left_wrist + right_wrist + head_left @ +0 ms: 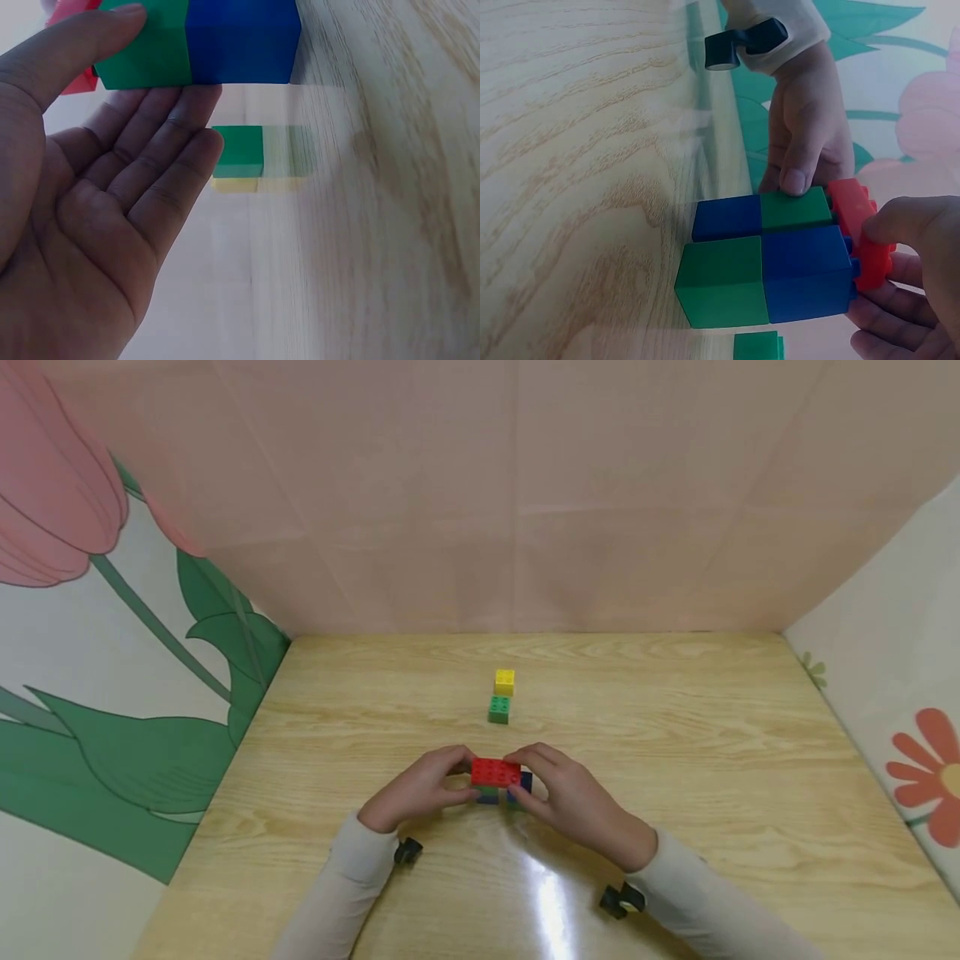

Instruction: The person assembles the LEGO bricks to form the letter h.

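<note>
A long red toy building block (495, 772) spans two side-by-side stacks close to the tabletop. The left stack is a green block (795, 210) over a blue block (726, 217); the right one is a blue block (810, 274) over a green block (721, 289). My right hand (573, 789) pinches the red block's right end between thumb and fingers. Blue studs show under that end in the right wrist view, where the red block looks tilted. With its thumb on the upper green block's near face and fingers behind, my left hand (423, 787) holds the left stack.
Beyond the hands, a small green block (498, 710) and a yellow block (505, 682) stand on the wooden table (675, 718), one behind the other. A pinkish wall (517, 552) rises at the table's far edge, with flower-patterned panels on both sides.
</note>
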Demonstrator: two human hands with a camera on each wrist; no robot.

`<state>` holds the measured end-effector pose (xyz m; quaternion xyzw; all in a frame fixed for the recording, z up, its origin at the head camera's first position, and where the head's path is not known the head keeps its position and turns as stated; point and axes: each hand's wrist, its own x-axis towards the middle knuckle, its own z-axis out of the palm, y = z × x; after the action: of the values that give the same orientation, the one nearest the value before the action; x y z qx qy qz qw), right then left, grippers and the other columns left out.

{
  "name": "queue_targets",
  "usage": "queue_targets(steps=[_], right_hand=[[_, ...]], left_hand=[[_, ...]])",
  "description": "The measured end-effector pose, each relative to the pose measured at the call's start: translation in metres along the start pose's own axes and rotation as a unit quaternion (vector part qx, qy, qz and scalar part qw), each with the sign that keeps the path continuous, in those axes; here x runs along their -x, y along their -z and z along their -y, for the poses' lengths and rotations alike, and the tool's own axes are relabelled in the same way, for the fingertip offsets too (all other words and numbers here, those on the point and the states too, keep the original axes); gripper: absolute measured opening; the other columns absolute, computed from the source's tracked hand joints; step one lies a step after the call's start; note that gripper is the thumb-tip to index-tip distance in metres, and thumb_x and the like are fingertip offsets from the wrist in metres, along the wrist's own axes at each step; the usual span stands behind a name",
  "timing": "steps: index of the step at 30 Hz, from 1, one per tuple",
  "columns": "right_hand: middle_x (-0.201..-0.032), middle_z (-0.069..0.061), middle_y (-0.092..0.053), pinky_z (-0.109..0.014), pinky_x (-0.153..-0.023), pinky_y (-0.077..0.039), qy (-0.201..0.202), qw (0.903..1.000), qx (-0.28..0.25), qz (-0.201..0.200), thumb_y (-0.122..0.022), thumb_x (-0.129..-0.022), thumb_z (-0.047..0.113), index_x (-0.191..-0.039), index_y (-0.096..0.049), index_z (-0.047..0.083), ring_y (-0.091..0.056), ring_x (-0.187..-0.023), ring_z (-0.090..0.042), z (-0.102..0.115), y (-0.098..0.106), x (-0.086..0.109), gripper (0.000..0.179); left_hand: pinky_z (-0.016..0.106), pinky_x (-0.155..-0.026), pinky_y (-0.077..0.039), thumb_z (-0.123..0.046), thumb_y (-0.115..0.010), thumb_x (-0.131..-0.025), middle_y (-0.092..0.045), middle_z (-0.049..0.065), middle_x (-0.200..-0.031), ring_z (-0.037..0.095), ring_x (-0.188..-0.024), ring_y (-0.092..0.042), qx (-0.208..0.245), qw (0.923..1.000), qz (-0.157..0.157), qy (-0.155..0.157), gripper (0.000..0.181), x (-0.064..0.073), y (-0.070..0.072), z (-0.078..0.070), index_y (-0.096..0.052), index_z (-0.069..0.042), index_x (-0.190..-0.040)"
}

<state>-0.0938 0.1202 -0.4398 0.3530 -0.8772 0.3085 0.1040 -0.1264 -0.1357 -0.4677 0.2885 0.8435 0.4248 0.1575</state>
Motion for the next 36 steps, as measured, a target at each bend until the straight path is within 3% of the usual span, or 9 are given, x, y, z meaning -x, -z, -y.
queue_targets(steps=[27, 36], right_hand=[[-0.113, 0.001, -0.062, -0.026, -0.081, -0.055, 0.029, 0.9994, 0.019, -0.004, -0.078, -0.084, 0.020, -0.120, -0.066, 0.011, -0.062, -0.100, -0.012, -0.0002, -0.0002, -0.0009, 0.038], [-0.112, 0.001, -0.062, -0.026, -0.080, -0.055, 0.031, 0.9993, 0.023, -0.002, -0.077, -0.085, 0.020, -0.119, -0.066, 0.011, -0.062, -0.098, -0.012, 0.0012, -0.0001, -0.0010, 0.038]], left_hand=[[0.028, -0.098, -0.046, -0.023, -0.074, -0.089, -0.064, -0.011, -0.110, 0.007, -0.112, -0.058, -0.025, 0.9996, 0.011, -0.006, 0.025, -0.0016, 0.0017, -0.0026, -0.060, -0.020, -0.110], [0.028, -0.099, -0.045, -0.023, -0.074, -0.088, -0.063, -0.011, -0.108, 0.008, -0.113, -0.058, -0.037, 0.9989, 0.030, -0.004, 0.025, -0.0015, 0.0053, -0.0056, -0.058, -0.018, -0.107]])
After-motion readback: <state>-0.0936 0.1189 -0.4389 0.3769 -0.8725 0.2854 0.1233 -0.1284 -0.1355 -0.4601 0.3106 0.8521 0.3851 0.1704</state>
